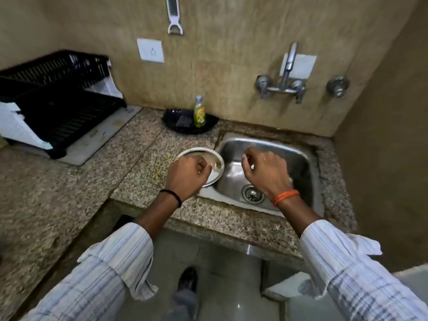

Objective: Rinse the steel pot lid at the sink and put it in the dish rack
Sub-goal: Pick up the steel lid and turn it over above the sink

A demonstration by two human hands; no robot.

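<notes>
One steel lid [214, 165] sits at the left edge of one sink [266, 144]. The left hand [185, 174] has a closed grip on it. The right hand [264, 170] is curled, holding nothing I can see. One black dish rack [58, 98] stands on the surface [69, 193].

Round steel lid [214, 163] at sink's [266, 144] left rim

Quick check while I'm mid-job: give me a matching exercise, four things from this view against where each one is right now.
Things:
1. round steel pot lid
2. black plastic dish rack
3. yellow dish soap bottle
4. right hand

Places:
A. on the black tray by the wall
B. over the steel sink
C. in the left hand grip at the sink's left edge
D. far left on the counter

Pairs: 1-C, 2-D, 3-A, 4-B
</notes>
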